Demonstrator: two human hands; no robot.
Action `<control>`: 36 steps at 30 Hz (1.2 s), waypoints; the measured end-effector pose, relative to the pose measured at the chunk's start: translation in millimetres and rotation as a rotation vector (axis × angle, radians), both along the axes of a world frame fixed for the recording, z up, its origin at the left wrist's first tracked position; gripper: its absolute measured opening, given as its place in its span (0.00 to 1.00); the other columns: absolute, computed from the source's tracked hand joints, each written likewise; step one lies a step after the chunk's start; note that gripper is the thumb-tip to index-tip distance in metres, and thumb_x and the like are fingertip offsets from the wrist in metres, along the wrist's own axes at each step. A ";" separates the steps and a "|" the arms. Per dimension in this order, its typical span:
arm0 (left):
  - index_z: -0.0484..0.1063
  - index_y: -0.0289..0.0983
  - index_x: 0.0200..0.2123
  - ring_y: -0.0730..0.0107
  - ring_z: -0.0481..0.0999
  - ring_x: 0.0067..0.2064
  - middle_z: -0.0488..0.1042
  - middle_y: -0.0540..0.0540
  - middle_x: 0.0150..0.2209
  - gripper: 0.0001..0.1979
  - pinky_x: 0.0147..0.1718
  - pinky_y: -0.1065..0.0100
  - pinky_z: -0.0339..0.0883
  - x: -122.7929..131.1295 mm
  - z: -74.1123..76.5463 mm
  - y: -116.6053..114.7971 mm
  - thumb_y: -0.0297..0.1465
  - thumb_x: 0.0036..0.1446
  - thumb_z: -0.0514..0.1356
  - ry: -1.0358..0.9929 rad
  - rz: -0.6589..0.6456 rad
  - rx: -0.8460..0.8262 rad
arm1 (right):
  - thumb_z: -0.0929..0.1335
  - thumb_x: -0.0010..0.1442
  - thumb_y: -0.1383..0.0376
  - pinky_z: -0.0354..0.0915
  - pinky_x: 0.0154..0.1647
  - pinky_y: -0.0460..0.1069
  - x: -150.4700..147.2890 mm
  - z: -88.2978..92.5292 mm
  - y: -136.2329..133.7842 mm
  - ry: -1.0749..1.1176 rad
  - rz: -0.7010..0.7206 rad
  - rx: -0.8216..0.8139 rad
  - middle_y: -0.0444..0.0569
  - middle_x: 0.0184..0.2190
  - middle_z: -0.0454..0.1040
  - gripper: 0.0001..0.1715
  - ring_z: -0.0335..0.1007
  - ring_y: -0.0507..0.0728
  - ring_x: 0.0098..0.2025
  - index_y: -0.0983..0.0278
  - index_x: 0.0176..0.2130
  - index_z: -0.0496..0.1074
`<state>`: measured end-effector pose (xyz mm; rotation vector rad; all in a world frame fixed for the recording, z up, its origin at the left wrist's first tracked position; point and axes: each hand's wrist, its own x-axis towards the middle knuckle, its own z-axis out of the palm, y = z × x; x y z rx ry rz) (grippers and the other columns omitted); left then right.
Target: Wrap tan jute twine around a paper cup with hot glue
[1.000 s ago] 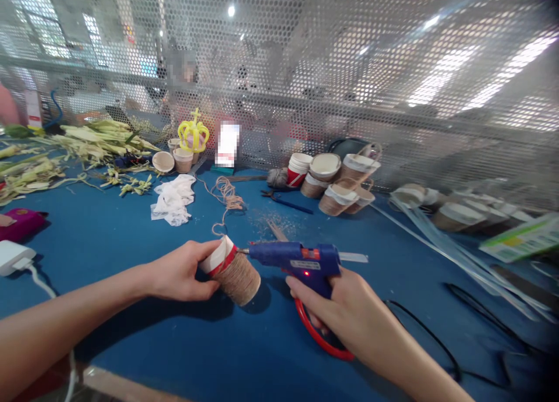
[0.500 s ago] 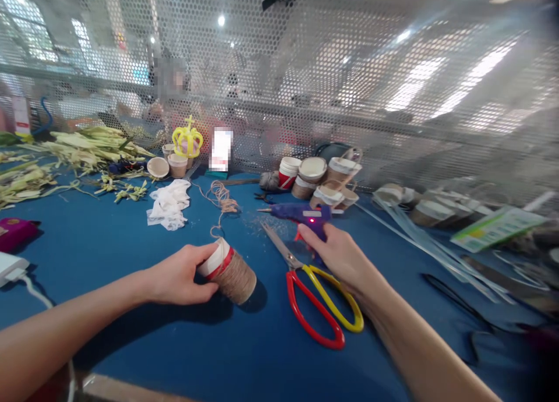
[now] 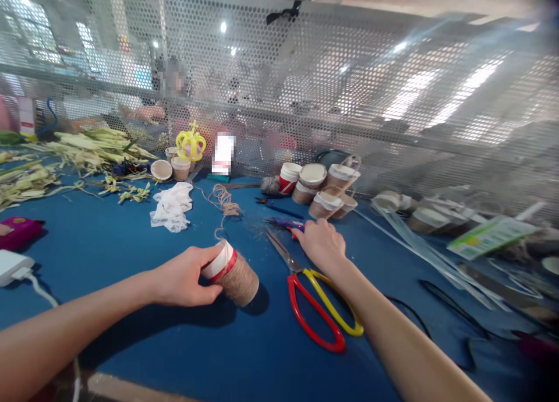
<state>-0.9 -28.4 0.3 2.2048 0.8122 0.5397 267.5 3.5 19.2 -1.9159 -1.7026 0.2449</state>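
My left hand grips a paper cup lying on its side on the blue table. The cup is wrapped in brown twine below a red and white rim. A loose twine strand runs from it toward the back. My right hand rests low on the table over the blue glue gun, fingers curled on its handle; the gun lies flat. Red and yellow scissors lie just in front of that hand.
A cluster of twine-wrapped cups stands behind the gun. White cloth, corn husks, a yellow crown on cups, glue sticks and black cables lie around. A perforated metal screen closes the back; a person sits beyond it.
My right hand carried the glue gun away from the cup's rim, back and right, and laid it down on the table. The scissors came into full view. My left hand kept the cup.
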 end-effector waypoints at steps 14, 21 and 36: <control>0.65 0.33 0.30 0.75 0.62 0.25 0.66 0.52 0.25 0.06 0.26 0.74 0.59 -0.8 -2.1 -4.2 0.26 0.45 0.56 -0.014 -0.031 -0.053 | 0.70 0.46 0.54 0.60 0.32 0.46 -100.7 0.3 -12.8 0.978 0.603 -0.469 0.47 0.30 0.74 0.16 0.65 0.49 0.28 0.66 0.25 0.74; 0.63 0.33 0.40 0.74 0.65 0.30 0.67 0.50 0.31 0.14 0.31 0.72 0.62 -2.4 -7.4 3.3 0.25 0.46 0.56 -0.197 -0.034 -0.329 | 0.69 0.48 0.61 0.58 0.34 0.44 -85.4 5.5 -21.8 0.944 0.497 -0.159 0.41 0.25 0.73 0.08 0.63 0.48 0.29 0.64 0.25 0.74; 0.64 0.33 0.37 0.74 0.66 0.29 0.67 0.51 0.29 0.12 0.29 0.74 0.60 -1.8 -5.4 3.8 0.26 0.46 0.57 -0.250 -0.006 -0.465 | 0.67 0.51 0.62 0.59 0.31 0.45 -81.8 5.6 -31.0 0.792 0.456 -0.008 0.42 0.23 0.71 0.08 0.63 0.49 0.27 0.64 0.25 0.72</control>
